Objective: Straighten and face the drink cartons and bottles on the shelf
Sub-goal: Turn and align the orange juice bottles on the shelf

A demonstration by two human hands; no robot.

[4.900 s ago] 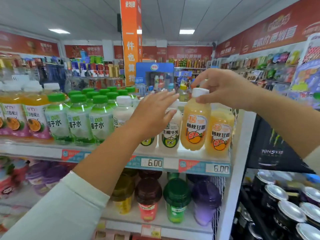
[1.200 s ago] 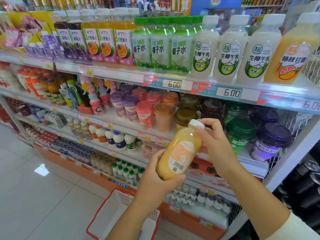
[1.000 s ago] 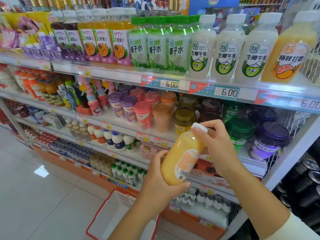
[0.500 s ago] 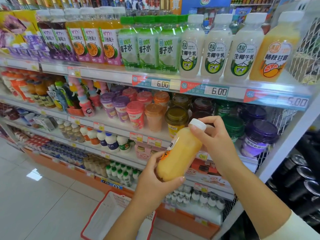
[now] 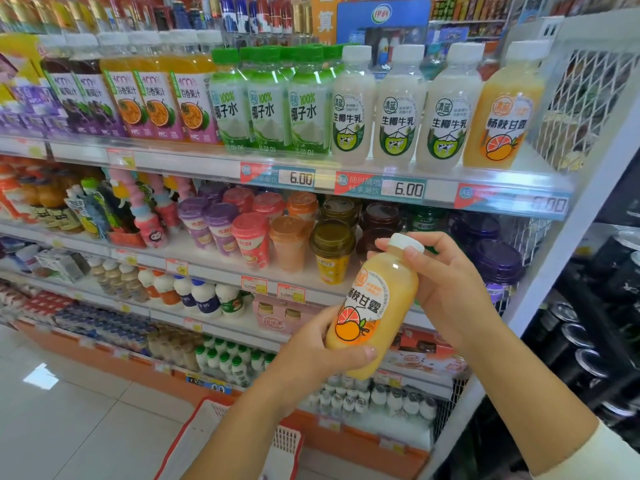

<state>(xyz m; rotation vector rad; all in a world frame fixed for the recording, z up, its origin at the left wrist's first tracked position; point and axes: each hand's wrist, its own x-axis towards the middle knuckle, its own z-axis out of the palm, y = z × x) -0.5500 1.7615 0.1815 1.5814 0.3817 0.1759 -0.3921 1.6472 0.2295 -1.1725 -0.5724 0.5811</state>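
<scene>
The white tiered shop shelf point(image 5: 194, 164) holds upright bottle rows point(image 5: 270, 109). The orange translucent plastic juice bottle with white screw cap point(image 5: 375, 306) is off the shelf, in front of the middle tiers, tilted cap-right, label facing the camera. The left hand point(image 5: 311, 355) grips its base, thumb across the front, fingers apparently behind; the right hand point(image 5: 446, 285) pinches the cap with its fingertips point(image 5: 410, 252).

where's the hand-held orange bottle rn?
Head view, right of centre: the orange bottle is held tilted in front of the cup shelf, left hand round its base, right hand at its cap, below the matching bottle at the right end of the top shelf.
</scene>
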